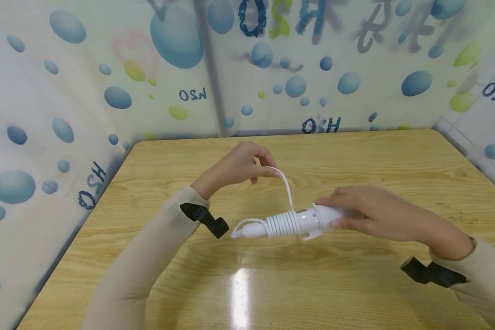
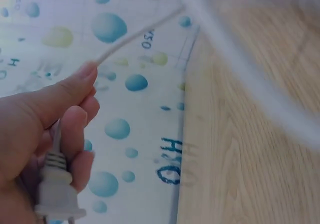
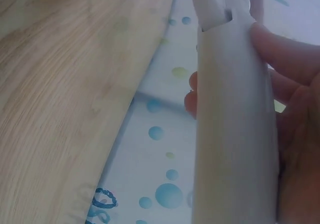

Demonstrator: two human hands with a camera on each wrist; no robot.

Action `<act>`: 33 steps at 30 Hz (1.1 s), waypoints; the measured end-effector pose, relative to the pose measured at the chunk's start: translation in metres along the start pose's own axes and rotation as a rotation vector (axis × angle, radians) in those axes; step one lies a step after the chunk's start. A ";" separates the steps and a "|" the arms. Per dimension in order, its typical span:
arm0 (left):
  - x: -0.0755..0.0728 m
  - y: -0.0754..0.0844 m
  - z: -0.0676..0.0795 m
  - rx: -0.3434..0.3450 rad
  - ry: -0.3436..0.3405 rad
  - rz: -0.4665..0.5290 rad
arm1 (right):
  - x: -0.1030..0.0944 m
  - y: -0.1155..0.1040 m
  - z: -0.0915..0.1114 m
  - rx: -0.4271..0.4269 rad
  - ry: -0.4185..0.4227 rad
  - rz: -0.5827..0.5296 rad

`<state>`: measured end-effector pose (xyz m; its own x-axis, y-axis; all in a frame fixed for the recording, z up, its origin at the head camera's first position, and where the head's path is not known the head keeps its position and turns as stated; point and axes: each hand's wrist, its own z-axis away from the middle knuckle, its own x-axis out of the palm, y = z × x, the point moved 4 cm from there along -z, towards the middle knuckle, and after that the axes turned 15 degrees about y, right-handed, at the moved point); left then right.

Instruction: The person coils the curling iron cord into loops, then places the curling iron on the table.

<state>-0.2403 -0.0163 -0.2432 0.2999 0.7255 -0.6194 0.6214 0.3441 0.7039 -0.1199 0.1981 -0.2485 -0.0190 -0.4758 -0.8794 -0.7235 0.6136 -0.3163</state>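
A white curling iron (image 1: 309, 221) is held level over the wooden table in the head view, its power cord (image 1: 281, 225) wound in several turns round the handle. My right hand (image 1: 369, 211) grips it by the smooth white barrel (image 3: 232, 124), thumb on one side and fingers on the other. From the windings, a free length of cord (image 1: 288, 189) rises to my left hand (image 1: 247, 164), which pinches it between thumb and fingers. The two-pin plug (image 2: 57, 196) hangs below the curled fingers in the left wrist view; in the head view the hand hides it.
The wooden table (image 1: 181, 293) spreads under both hands, with a bright light reflection near its front. A pale sheet (image 1: 231, 78) printed with blue and green drops stands behind it and along both sides. Black camera straps (image 1: 206, 219) sit on both wrists.
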 end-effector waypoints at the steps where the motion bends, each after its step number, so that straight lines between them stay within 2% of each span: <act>1: -0.001 0.003 0.001 0.001 0.016 0.001 | 0.001 0.002 -0.002 0.009 -0.006 0.008; 6: 0.000 0.019 0.005 0.017 0.069 0.029 | 0.003 0.011 -0.007 0.082 -0.019 0.028; 12: 0.006 0.039 0.008 0.083 0.098 0.084 | 0.006 0.020 -0.012 0.155 -0.004 0.045; 15: 0.010 0.044 0.011 0.072 0.113 0.117 | 0.007 0.023 -0.016 0.170 0.018 0.078; 21: 0.017 0.042 0.020 -0.053 0.178 0.199 | 0.001 0.026 -0.023 0.193 0.118 0.139; 25: 0.023 0.037 0.025 -0.107 0.187 0.305 | -0.004 0.028 -0.024 0.249 0.202 0.165; 29: 0.029 0.031 0.031 -0.069 0.159 0.369 | -0.008 0.031 -0.022 0.315 0.294 0.175; 33: 0.037 0.024 0.040 -0.009 0.083 0.409 | -0.013 0.035 -0.021 0.369 0.374 0.151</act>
<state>-0.1857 -0.0050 -0.2632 0.4609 0.8492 -0.2578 0.4563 0.0223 0.8895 -0.1590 0.2126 -0.2410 -0.3967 -0.5152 -0.7597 -0.4048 0.8410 -0.3589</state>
